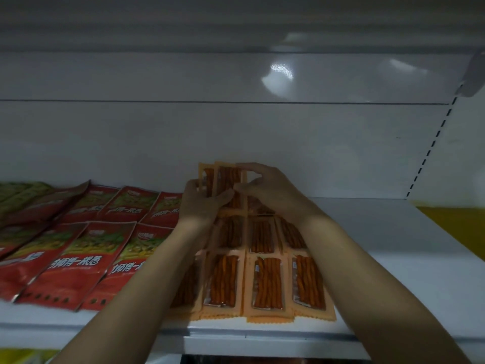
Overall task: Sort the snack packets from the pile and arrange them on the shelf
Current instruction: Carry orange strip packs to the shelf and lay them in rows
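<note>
Orange stick-snack packets [227, 177], a small stack, held tilted near the back of the shelf [393, 245]. Left hand [202, 200] grips their lower edge; right hand [267, 187] pinches the right side. Laid rows [267, 282] of the same packets run forward; red packets [73, 261] lie left. Best: square the edges, lower flush behind the rows, clear of red.

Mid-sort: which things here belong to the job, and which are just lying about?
Job: held orange packets, gripped by left hand and right hand; laid orange packets; red packets; shelf.
Lying about: yellow surface far right; slotted upright.
</note>
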The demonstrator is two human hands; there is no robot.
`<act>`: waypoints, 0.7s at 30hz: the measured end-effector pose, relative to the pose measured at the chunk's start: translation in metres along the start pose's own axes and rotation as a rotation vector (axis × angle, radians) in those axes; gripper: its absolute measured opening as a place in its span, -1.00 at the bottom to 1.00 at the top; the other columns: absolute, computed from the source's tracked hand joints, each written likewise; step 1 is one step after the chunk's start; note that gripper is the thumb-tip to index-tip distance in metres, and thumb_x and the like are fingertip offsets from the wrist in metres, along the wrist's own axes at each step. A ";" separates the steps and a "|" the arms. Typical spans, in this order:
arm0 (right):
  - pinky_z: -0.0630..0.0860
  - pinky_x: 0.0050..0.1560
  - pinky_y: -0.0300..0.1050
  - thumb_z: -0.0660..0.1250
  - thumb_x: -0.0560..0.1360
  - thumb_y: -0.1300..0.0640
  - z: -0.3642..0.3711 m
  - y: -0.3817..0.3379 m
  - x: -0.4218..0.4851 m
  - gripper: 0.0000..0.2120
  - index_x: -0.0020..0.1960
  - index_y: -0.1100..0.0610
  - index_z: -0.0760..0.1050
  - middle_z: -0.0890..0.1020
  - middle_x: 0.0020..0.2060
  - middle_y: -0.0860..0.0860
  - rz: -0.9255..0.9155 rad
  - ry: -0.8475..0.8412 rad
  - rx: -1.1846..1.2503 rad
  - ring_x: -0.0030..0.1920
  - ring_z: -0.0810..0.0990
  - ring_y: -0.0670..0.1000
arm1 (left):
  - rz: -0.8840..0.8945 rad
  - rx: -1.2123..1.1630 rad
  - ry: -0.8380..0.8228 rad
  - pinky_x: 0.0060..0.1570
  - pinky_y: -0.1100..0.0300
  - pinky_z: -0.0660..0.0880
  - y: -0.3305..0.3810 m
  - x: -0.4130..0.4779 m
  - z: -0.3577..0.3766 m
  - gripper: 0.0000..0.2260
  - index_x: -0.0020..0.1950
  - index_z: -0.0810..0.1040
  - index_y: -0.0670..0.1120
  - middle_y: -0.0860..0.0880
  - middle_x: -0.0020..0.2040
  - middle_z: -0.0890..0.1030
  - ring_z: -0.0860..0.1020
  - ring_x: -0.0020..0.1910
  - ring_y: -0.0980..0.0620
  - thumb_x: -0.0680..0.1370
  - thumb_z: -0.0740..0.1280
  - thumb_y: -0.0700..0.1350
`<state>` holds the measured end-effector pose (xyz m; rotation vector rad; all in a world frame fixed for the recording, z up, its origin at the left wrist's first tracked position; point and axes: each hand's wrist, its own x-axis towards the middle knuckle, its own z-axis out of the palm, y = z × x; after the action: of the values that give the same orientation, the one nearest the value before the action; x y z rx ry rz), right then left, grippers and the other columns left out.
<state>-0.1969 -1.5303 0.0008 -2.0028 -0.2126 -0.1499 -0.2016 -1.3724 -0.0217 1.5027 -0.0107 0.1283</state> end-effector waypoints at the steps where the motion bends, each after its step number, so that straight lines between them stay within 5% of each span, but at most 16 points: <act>1: 0.63 0.02 0.07 0.47 0.48 0.08 0.002 -0.005 0.000 -0.55 0.35 -0.04 0.50 0.70 -0.14 0.14 -0.012 0.008 0.018 -0.13 0.70 0.11 | 0.019 -0.018 -0.014 -0.49 0.24 0.50 0.004 -0.002 -0.003 -0.66 0.19 0.41 -0.18 -0.12 -0.01 0.62 0.62 -0.20 -0.04 0.50 0.47 -0.23; 7: 0.60 -0.23 -0.11 0.47 0.42 0.34 0.009 -0.022 -0.003 -0.58 0.24 0.08 0.57 0.69 -0.24 0.17 -0.015 0.087 0.150 -0.22 0.69 0.09 | 0.040 -0.020 -0.084 -0.47 0.15 0.45 0.015 0.009 -0.016 -0.81 0.12 0.49 -0.14 -0.27 0.03 0.61 0.57 -0.28 -0.08 0.59 0.37 -0.08; 12: 0.58 -0.34 -0.11 0.42 0.42 0.41 0.006 -0.015 -0.004 -0.75 -0.03 0.11 0.61 0.63 -0.37 0.05 0.106 0.275 0.210 -0.36 0.61 0.01 | 0.020 0.081 -0.043 -0.53 0.19 0.51 0.015 0.022 -0.038 -0.80 0.24 0.40 -0.21 -0.18 0.06 0.57 0.63 -0.24 -0.06 0.62 0.26 -0.25; 14: 0.64 -0.26 -0.06 0.42 0.42 0.42 0.013 -0.006 -0.007 -0.76 -0.08 0.10 0.61 0.65 -0.29 0.09 0.179 0.256 0.149 -0.29 0.66 0.07 | 0.007 0.103 -0.018 -0.44 0.09 0.49 0.011 0.028 -0.051 -0.78 0.24 0.42 -0.22 -0.24 0.11 0.58 0.60 -0.19 -0.20 0.61 0.28 -0.24; 16: 0.60 -0.32 -0.17 0.42 0.42 0.41 0.025 0.002 -0.009 -0.77 -0.07 0.09 0.62 0.65 -0.25 0.07 0.230 0.212 0.066 -0.25 0.67 0.03 | -0.010 0.092 -0.005 -0.49 0.14 0.41 0.008 0.032 -0.063 -0.79 0.24 0.43 -0.23 -0.28 0.09 0.58 0.52 -0.31 -0.14 0.61 0.29 -0.22; 21: 0.56 -0.27 -0.24 0.43 0.45 0.32 0.059 -0.002 -0.008 -0.78 0.05 0.11 0.63 0.65 -0.18 0.02 0.237 0.110 -0.083 -0.19 0.63 -0.02 | -0.023 0.094 -0.021 -0.53 0.20 0.40 0.008 0.035 -0.085 -0.76 0.25 0.44 -0.20 -0.19 0.11 0.58 0.53 -0.23 -0.15 0.61 0.32 -0.18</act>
<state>-0.2045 -1.4773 -0.0241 -2.0774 0.1030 -0.1187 -0.1737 -1.2849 -0.0169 1.5971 -0.0043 0.0950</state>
